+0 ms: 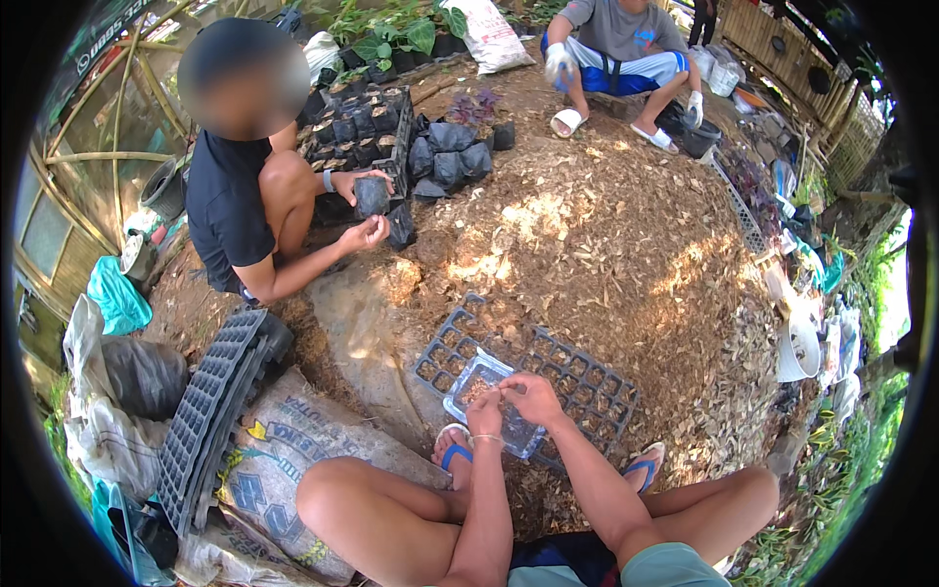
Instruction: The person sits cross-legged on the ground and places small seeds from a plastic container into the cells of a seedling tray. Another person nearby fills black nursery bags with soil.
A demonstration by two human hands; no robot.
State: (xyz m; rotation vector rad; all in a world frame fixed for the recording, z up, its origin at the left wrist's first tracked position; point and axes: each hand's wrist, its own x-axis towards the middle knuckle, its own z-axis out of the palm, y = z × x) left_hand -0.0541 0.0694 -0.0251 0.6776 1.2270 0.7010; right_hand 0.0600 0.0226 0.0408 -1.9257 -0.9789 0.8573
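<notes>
My left hand (484, 415) and my right hand (532, 400) meet at the fingertips above a transparent plastic container (523, 434). Their fingers are bent and pinched together; whether a small piece sits between them is too small to tell. Loose brown bits (475, 390) lie in the container's far left part. Beneath it spreads a black seedling tray (585, 389), its cells partly filled with brown material. Part of the tray is hidden by the container and my hands. Another stretch of black tray cells (444, 355) shows to the left.
A crouching person (227, 205) at the left holds a black polybag (372, 197) beside a crate of filled polybags (352, 132). Another gloved person (623, 44) sits farther back. Stacked seedling trays (213, 411) lean over a printed sack (286, 469). Wood-chip mulch (587, 242) covers the ground.
</notes>
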